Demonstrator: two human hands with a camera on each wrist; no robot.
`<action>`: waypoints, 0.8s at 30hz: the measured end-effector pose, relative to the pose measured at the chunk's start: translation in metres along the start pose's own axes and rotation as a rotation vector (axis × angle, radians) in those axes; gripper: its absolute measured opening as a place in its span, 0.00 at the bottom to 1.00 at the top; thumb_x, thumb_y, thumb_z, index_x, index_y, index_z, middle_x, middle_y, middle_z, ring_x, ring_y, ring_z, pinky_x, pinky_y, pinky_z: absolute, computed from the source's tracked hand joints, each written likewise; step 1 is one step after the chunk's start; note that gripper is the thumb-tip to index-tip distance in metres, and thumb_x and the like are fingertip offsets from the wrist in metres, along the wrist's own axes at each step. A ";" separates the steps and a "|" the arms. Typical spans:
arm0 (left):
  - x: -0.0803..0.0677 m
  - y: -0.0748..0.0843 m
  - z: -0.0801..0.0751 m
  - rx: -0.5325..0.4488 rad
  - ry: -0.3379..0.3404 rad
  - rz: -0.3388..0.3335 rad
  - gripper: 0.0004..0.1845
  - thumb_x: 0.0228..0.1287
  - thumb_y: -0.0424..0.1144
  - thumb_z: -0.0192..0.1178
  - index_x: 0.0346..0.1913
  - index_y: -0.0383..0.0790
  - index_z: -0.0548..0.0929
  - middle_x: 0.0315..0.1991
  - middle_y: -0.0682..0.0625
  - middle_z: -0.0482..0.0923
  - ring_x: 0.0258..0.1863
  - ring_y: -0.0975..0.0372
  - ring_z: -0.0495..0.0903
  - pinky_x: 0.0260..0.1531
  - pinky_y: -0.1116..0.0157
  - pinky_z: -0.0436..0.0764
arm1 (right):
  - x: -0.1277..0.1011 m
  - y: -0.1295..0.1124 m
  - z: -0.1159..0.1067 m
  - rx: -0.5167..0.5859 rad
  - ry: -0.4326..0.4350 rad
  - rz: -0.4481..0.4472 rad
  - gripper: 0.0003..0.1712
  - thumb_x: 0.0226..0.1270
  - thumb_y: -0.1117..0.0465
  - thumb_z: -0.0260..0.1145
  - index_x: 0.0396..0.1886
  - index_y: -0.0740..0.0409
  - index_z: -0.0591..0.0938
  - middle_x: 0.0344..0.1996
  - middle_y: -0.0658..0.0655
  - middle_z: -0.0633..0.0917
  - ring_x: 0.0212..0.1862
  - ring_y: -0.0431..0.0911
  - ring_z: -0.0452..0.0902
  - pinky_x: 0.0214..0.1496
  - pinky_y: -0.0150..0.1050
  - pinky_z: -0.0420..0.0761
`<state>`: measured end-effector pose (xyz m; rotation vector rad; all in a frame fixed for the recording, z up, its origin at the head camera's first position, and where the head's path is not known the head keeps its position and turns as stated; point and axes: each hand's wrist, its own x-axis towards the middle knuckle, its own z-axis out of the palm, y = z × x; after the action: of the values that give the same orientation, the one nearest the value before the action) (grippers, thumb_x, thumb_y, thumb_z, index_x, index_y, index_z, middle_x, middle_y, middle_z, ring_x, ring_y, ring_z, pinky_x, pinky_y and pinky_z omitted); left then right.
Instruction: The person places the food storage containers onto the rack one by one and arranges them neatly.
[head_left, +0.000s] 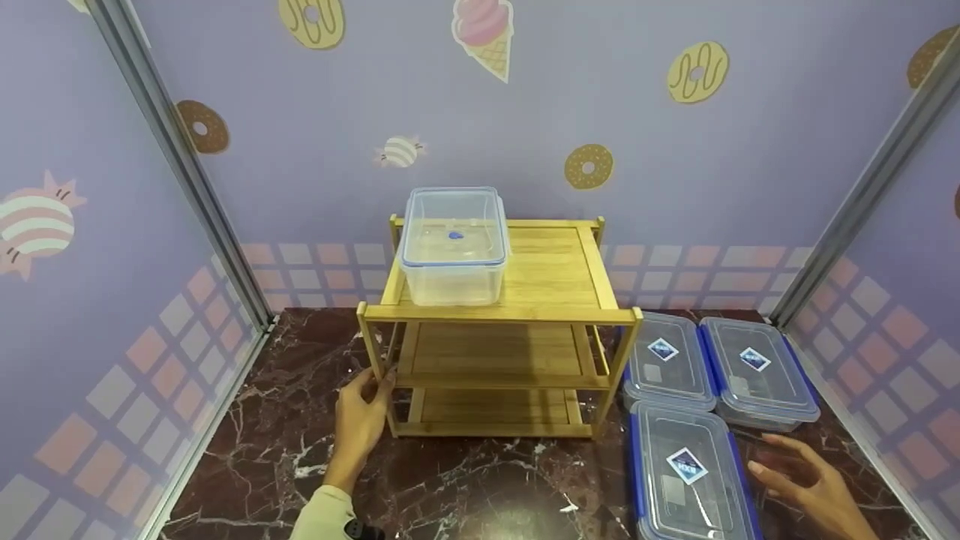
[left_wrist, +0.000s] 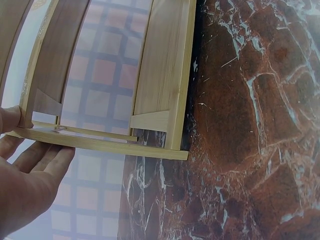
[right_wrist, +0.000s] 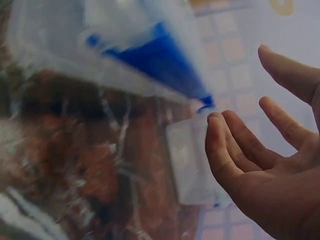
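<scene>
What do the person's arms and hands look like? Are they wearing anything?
Both hands are bare, with no gloves or rings that show. The left hand comes out of a pale cream sleeve, and a dark band or watch sits at that wrist. The right hand shows no sleeve in view.
</scene>
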<state>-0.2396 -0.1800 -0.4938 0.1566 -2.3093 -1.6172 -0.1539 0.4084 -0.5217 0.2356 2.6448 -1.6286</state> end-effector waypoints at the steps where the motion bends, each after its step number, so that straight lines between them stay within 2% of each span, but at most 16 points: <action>1: 0.000 0.000 0.000 0.002 0.006 0.004 0.16 0.67 0.43 0.58 0.54 0.42 0.80 0.41 0.45 0.84 0.38 0.55 0.83 0.40 0.53 0.80 | 0.000 0.003 0.001 0.008 -0.006 0.014 0.39 0.66 0.51 0.63 0.69 0.61 0.57 0.61 0.73 0.68 0.46 0.44 0.81 0.46 0.46 0.81; 3: 0.000 0.000 0.001 0.007 0.018 0.010 0.15 0.67 0.43 0.58 0.54 0.43 0.81 0.41 0.46 0.84 0.36 0.57 0.83 0.39 0.55 0.80 | 0.001 0.008 0.002 0.030 -0.016 0.031 0.39 0.66 0.52 0.63 0.69 0.61 0.56 0.62 0.74 0.67 0.45 0.40 0.80 0.45 0.46 0.81; 7: 0.001 0.000 0.001 0.005 0.031 0.015 0.15 0.67 0.43 0.59 0.53 0.43 0.81 0.40 0.46 0.84 0.36 0.57 0.82 0.38 0.56 0.80 | 0.002 0.012 0.007 0.087 -0.046 -0.007 0.38 0.66 0.59 0.64 0.69 0.62 0.56 0.62 0.77 0.66 0.44 0.34 0.78 0.42 0.48 0.82; 9: 0.002 0.000 0.001 0.002 0.032 0.012 0.15 0.67 0.43 0.58 0.53 0.43 0.81 0.40 0.46 0.84 0.37 0.57 0.83 0.39 0.55 0.80 | 0.003 0.013 0.009 0.083 -0.066 -0.001 0.39 0.65 0.58 0.64 0.69 0.60 0.55 0.62 0.76 0.65 0.48 0.38 0.78 0.43 0.50 0.81; 11: 0.002 0.000 0.001 0.002 0.034 0.008 0.16 0.67 0.44 0.59 0.53 0.42 0.81 0.41 0.46 0.84 0.38 0.56 0.83 0.40 0.54 0.80 | 0.005 0.013 0.010 0.077 -0.090 0.015 0.41 0.65 0.56 0.64 0.70 0.58 0.53 0.63 0.76 0.64 0.53 0.48 0.76 0.44 0.52 0.81; 13: 0.002 0.000 0.001 0.006 0.036 0.004 0.15 0.66 0.44 0.59 0.53 0.43 0.81 0.40 0.46 0.84 0.37 0.56 0.83 0.40 0.54 0.80 | 0.006 0.014 0.012 0.078 -0.115 0.034 0.42 0.65 0.55 0.64 0.71 0.56 0.52 0.64 0.75 0.62 0.58 0.58 0.72 0.45 0.54 0.80; 15: 0.002 -0.001 0.002 0.012 0.037 -0.002 0.15 0.66 0.44 0.59 0.52 0.43 0.82 0.40 0.46 0.84 0.36 0.56 0.83 0.39 0.55 0.80 | 0.006 0.015 0.014 0.088 -0.130 0.049 0.43 0.65 0.55 0.64 0.71 0.56 0.50 0.66 0.74 0.60 0.61 0.65 0.67 0.46 0.55 0.79; 19: 0.001 -0.001 0.002 0.022 0.034 -0.009 0.15 0.66 0.45 0.58 0.52 0.44 0.82 0.38 0.47 0.84 0.35 0.58 0.82 0.38 0.56 0.80 | 0.006 0.019 0.017 0.129 -0.154 0.054 0.42 0.65 0.56 0.64 0.72 0.52 0.51 0.68 0.70 0.58 0.61 0.64 0.66 0.46 0.57 0.78; 24: 0.001 0.000 0.001 0.029 0.025 -0.010 0.16 0.67 0.46 0.58 0.53 0.44 0.81 0.39 0.47 0.84 0.36 0.57 0.82 0.39 0.55 0.80 | 0.007 0.022 0.021 0.164 -0.199 0.040 0.40 0.67 0.58 0.62 0.72 0.47 0.51 0.66 0.69 0.61 0.57 0.61 0.70 0.44 0.57 0.78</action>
<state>-0.2408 -0.1791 -0.4945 0.1939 -2.3177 -1.5773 -0.1583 0.4007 -0.5516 0.1216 2.3510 -1.7572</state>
